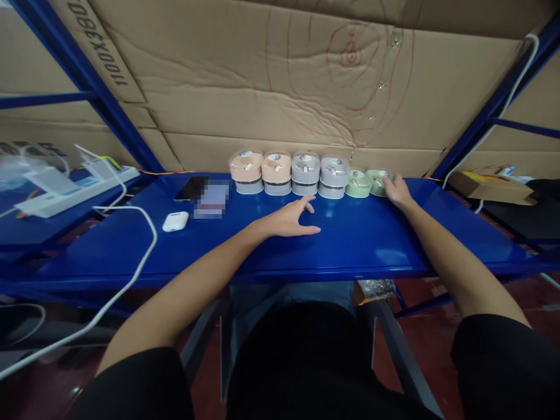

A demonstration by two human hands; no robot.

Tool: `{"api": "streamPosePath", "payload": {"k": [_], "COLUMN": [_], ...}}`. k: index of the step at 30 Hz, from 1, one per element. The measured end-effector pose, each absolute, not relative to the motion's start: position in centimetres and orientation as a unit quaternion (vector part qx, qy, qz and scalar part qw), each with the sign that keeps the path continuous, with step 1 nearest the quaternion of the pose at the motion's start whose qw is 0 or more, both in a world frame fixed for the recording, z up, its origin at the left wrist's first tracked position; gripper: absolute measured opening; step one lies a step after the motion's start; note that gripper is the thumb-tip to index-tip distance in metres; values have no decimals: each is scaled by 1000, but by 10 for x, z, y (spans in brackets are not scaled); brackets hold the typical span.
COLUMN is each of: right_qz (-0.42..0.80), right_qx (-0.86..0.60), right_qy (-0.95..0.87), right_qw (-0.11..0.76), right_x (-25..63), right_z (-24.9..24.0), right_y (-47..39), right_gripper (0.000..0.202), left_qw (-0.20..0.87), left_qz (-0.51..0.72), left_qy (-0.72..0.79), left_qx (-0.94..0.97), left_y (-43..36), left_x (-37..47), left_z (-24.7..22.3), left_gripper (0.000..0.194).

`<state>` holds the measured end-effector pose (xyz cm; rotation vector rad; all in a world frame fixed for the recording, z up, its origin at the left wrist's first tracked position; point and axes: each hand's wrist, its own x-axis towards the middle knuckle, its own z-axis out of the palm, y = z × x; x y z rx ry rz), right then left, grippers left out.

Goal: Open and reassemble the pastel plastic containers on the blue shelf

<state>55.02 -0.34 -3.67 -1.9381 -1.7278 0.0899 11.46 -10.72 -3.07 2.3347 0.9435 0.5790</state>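
Note:
A row of small lidded containers stands along the back of the blue table point(350, 245). From the left come two peach-topped containers point(276, 169), then two grey ones point(305, 172), all with grey lower parts. Two lower green containers point(359, 184) close the row on the right. My right hand point(397, 191) has its fingers against the right side of the end green container point(378, 181), partly covering it. In front of the grey containers, my left hand point(292, 219) hovers with thumb and fingers apart, holding nothing.
On the left of the table lie a black phone point(191, 188), a pixelated card-like item point(212, 199) and a white earbud case point(175, 221). A white cable point(149, 245) crosses the left edge near a power strip point(79, 192). Cardboard point(219, 87) walls the back between blue posts.

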Motion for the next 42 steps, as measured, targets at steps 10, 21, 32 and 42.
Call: {"api": "streamPosePath", "payload": {"k": [10, 21, 32, 42], "right_qz": [-115, -131, 1, -58], "right_qx": [-539, -637, -491, -596], "right_qy": [-801, -738, -822, -800], "right_qw": [233, 181, 289, 41], "right_x": [510, 472, 413, 392], "right_z": [-14, 23, 20, 48], "right_y": [-35, -79, -116, -163], "right_gripper": [105, 79, 73, 81], "left_qw": [272, 265, 273, 287], "left_qz": [190, 194, 205, 224], "left_qy": [361, 356, 359, 347], "left_qx": [872, 875, 869, 864], "left_y": [-111, -108, -110, -110], "left_x": [114, 114, 117, 116], "left_z": [-25, -29, -29, -32], "left_gripper": [107, 107, 133, 139]}}
